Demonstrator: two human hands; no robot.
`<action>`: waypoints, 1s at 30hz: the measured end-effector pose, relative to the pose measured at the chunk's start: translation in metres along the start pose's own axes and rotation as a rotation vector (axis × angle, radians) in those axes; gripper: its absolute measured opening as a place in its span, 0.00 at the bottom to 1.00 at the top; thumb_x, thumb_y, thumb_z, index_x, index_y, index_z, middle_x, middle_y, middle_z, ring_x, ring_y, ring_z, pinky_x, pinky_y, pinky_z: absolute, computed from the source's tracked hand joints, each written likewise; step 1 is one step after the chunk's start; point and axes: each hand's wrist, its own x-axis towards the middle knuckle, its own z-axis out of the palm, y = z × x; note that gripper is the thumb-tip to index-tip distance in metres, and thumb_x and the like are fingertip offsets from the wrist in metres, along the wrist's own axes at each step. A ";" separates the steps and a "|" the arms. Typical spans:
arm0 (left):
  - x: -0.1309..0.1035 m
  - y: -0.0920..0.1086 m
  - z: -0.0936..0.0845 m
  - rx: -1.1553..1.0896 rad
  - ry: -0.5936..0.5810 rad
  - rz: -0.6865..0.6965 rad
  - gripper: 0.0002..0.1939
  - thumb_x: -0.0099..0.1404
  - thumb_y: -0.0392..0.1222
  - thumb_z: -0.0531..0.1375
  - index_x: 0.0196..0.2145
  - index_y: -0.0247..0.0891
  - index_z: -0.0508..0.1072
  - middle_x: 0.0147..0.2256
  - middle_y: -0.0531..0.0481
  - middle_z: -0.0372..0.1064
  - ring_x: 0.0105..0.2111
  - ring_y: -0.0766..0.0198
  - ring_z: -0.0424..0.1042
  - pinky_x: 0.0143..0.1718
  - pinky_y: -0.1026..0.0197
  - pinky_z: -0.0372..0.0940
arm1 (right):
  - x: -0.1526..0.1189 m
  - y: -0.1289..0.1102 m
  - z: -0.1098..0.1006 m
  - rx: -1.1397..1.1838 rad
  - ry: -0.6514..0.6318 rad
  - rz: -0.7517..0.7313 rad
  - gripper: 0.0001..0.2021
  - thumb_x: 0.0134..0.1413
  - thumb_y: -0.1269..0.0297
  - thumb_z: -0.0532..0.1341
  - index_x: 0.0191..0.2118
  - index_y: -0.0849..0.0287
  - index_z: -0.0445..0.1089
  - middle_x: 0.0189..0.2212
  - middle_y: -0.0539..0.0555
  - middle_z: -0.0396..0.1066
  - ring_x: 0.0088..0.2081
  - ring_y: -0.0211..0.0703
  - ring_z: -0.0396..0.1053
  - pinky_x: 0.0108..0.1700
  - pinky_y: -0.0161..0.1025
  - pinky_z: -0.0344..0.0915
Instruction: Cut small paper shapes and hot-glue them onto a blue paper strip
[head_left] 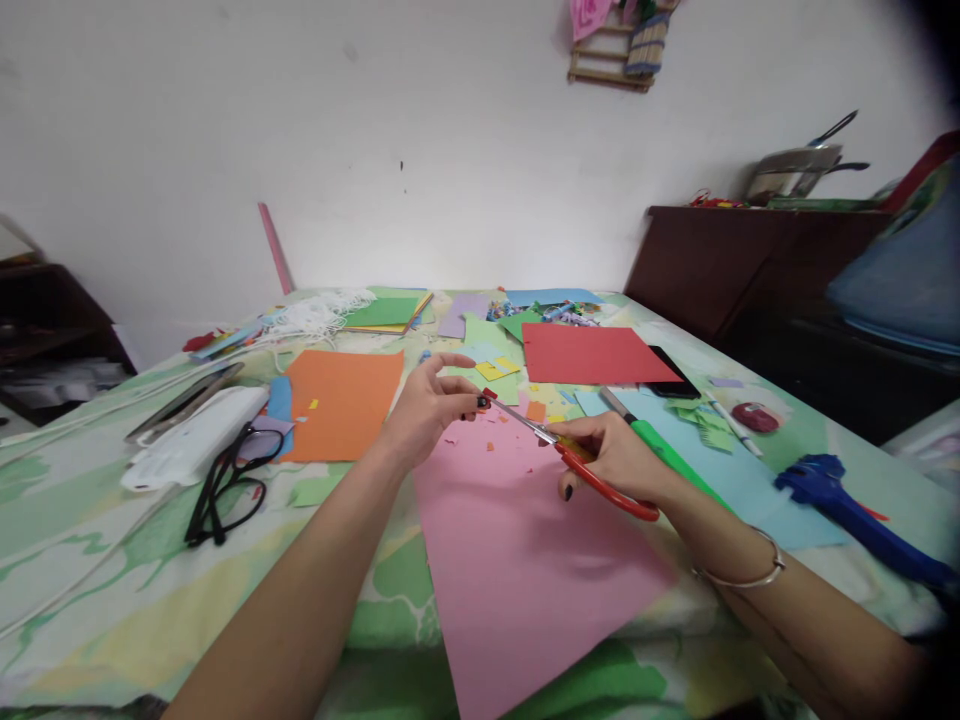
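My left hand (431, 408) pinches a small red paper piece (490, 394) between thumb and fingertips, above the far part of a pink sheet (540, 580). Red-handled scissors (604, 487) are in my right hand (619, 455), their blades pointing left with the tips at the red piece. Whether the blades are slightly parted is too small to tell. Tiny orange and red paper scraps (490, 447) lie on the pink sheet below the hands.
An orange sheet (341, 405), black glasses (232, 485) and a white case (191, 440) lie left. Rightward are a red sheet (596, 353), a phone (673, 372), a green-handled cutter (675, 460), light blue paper (787, 515) and a blue tool (855, 510).
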 end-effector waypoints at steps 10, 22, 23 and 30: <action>0.000 -0.005 0.003 -0.156 -0.001 -0.034 0.21 0.46 0.27 0.65 0.39 0.34 0.66 0.24 0.51 0.70 0.22 0.68 0.68 0.25 0.63 0.59 | -0.001 -0.004 0.004 0.119 0.011 0.056 0.15 0.37 0.63 0.67 0.36 0.58 0.75 0.15 0.44 0.58 0.19 0.34 0.56 0.24 0.34 0.55; 0.001 -0.013 0.006 -0.285 0.044 -0.047 0.19 0.46 0.25 0.63 0.37 0.31 0.68 0.24 0.51 0.70 0.23 0.68 0.68 0.25 0.66 0.60 | -0.001 -0.012 0.011 0.215 0.024 0.033 0.20 0.38 0.60 0.68 0.41 0.63 0.74 0.16 0.47 0.67 0.20 0.35 0.64 0.26 0.34 0.60; 0.001 -0.013 0.007 -0.289 0.049 -0.049 0.18 0.46 0.25 0.63 0.37 0.32 0.68 0.24 0.51 0.70 0.23 0.68 0.69 0.24 0.66 0.60 | -0.001 -0.013 0.011 0.219 0.025 0.036 0.20 0.37 0.61 0.68 0.41 0.63 0.73 0.16 0.47 0.67 0.20 0.35 0.64 0.26 0.33 0.60; 0.002 -0.013 0.008 -0.309 0.069 -0.066 0.19 0.45 0.25 0.63 0.37 0.32 0.68 0.24 0.50 0.70 0.27 0.66 0.71 0.25 0.67 0.60 | 0.000 -0.011 0.013 0.227 0.027 0.045 0.21 0.37 0.62 0.68 0.42 0.64 0.74 0.17 0.48 0.69 0.21 0.36 0.65 0.27 0.34 0.62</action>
